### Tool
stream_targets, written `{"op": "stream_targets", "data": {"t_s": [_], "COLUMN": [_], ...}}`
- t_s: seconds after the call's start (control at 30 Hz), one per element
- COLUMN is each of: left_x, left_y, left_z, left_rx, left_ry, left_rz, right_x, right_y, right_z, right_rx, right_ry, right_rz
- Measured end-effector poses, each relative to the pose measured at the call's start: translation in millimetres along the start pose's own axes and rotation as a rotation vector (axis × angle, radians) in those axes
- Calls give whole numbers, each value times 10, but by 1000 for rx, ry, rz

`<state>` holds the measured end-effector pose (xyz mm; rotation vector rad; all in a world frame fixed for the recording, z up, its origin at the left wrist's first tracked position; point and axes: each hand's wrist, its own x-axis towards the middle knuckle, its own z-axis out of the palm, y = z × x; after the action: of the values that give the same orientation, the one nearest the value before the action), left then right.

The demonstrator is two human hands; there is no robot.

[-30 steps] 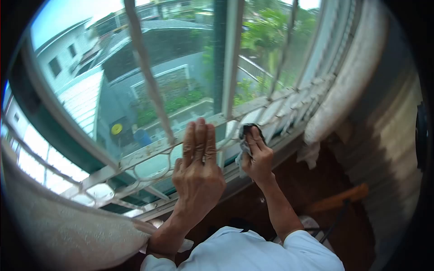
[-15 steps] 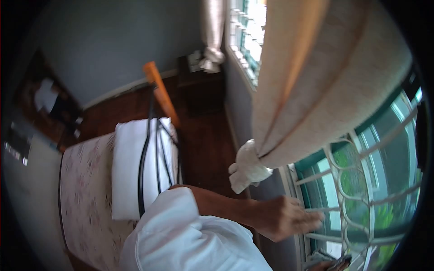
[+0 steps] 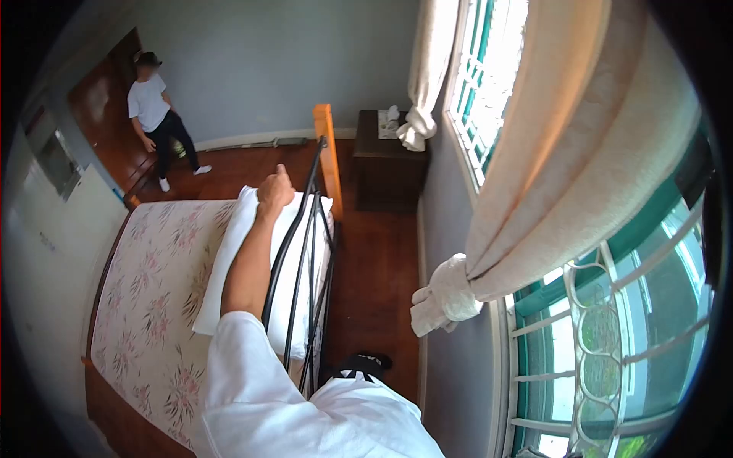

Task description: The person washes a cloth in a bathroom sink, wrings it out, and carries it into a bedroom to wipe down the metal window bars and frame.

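My left hand (image 3: pixel 275 191) is stretched out over the bed, above the far end of a white pillow (image 3: pixel 225 263). One finger points forward and the others look curled; nothing shows in the hand. Close to its right runs the black metal rail (image 3: pixel 292 229) of the bed, which meets an orange wooden post (image 3: pixel 327 160). Beneath the pillow lies a mattress (image 3: pixel 156 298) with a floral cover. My right hand is out of view.
A person (image 3: pixel 153 111) in a white shirt stands near the brown door (image 3: pixel 103 114). A dark cabinet (image 3: pixel 389 172) holds a tissue box. Knotted curtains (image 3: pixel 527 191) hang by the grilled window (image 3: pixel 603 343) at right. A wooden floor strip (image 3: pixel 374 282) separates bed and wall.
My left hand has swung from the window grille at right to above the bed. My right hand, partly seen at the bottom right before, has left view. The view has shifted toward the room.
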<state>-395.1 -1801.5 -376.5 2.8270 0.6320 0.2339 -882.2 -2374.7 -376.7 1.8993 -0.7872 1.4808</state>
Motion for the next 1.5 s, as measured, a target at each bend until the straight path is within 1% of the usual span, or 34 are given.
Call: {"op": "stream_targets", "data": {"t_s": [0.03, 0.07, 0.1, 0.13, 0.17, 0.2, 0.23, 0.27, 0.3, 0.33, 0.37, 0.4, 0.43, 0.5, 0.57, 0.63, 0.67, 0.73, 0.8, 0.83, 0.87, 0.9, 0.97, 1.03, 1.07, 1.1, 1.17, 1.23, 1.3, 1.33, 1.37, 1.43, 1.47, 1.5], "left_x": [122, 175, 248, 198, 55, 131, 92, -127, -948, -891, -1551, -2044, -2454, -3070, -3589, -3919, -4013, -4165, -4214, -4212, -4186, -4151, -4103, -4057, -4038, -4022, -4025, -4022, -3984, -3968, -3970, -3958, -3922, -3897], "left_y": [-35, -39, -28, 73, 245, 291, 457, 597, 1201, 1143, 1464, 1762, 1968, 2323, 2667, 3008, 3168, 3409, 3464, 3498, 3506, 3531, 3581, 3603, 3600, 3584, 3575, 3584, 3601, 3615, 3631, 3664, 3673, 3685], "left_z": [30, 78, 138, 168, 124, 405, 591, 717, 229, 945, 737, 560, 444, 491, 363, 180, 100, -10, 1, 17, 38, 71, 154, 145, 144, 157, 189, 238, 270, 275, 278, 281, 286, 287], "left_rx": [-11, -5, 24, -6, -2, 9, -31, -21, -330, -487, -527, -509, -491, -709, -957, -1163, -1182, -1230, -1206, -1156, -1110, -1111, -1016, -1019, -1019, -1016, -900, -913, -917, -929, -946, -964, -968, -961], "left_ry": [-36, -3, -26, 29, 28, 81, -44, -19, -384, -242, -161, -195, -219, -408, -603, -452, -479, -175, -211, -230, -306, -319, -396, -436, -471, -489, -531, -547, -561, -586, -612, -632, -639, -648], "left_rz": [-40, -49, -52, -13, 160, 349, 403, 768, 525, 910, 1099, 1235, 1359, 1618, 1825, 2003, 2028, 2063, 2058, 2031, 2031, 2049, 2093, 2128, 2143, 2153, 2158, 2165, 2194, 2193, 2183, 2191, 2208, 2225], "right_x": [44, 142, 145, 72, -52, -174, -276, -220, -32, 69, 162, 230, 269, 145, 214, 246, 247, 180, 39, 62, 71, 111, 266, 404, 521, 561, 600, 537, 490, 401, 314, 192, 268, 220], "right_y": [-14, -83, -104, -79, 0, 87, 140, 103, -6, -61, -105, -181, -208, -161, -76, -79, -109, -179, -348, -436, -577, -716, -854, -913, -985, -975, -880, -796, -804, -915, -1015, -1186, -1207, -1249], "right_z": [-40, -75, -122, -120, -105, -88, -84, -83, -138, -140, -118, -107, -99, -90, -193, -220, -221, -223, -237, -203, -201, -157, 53, 299, 357, 370, 370, 291, 199, 189, 221, 343, 422, 449], "right_rx": [30, 66, 88, 145, 175, 196, 209, 276, 253, 292, 301, 342, 302, 241, 188, 153, 168, 150, 190, 170, 219, 269, 224, 156, 200, 186, 426, 470, 400, 339, 323, 245, 201, 189], "right_ry": [-33, -12, -69, -125, -179, -256, -330, -302, -381, -409, -412, -371, -327, -295, -378, -385, -367, -338, -164, -157, -168, -171, -219, -288, -267, -271, -300, -290, -299, -203, -205, -169, -160, -158], "right_rz": [0, -19, 36, 120, 215, 247, 291, 337, 381, 448, 406, 479, 449, 410, 415, 411, 417, 422, 463, 468, 381, 289, 337, 464, 524, 534, 675, 685, 625, 583, 584, 427, 361, 374]}}
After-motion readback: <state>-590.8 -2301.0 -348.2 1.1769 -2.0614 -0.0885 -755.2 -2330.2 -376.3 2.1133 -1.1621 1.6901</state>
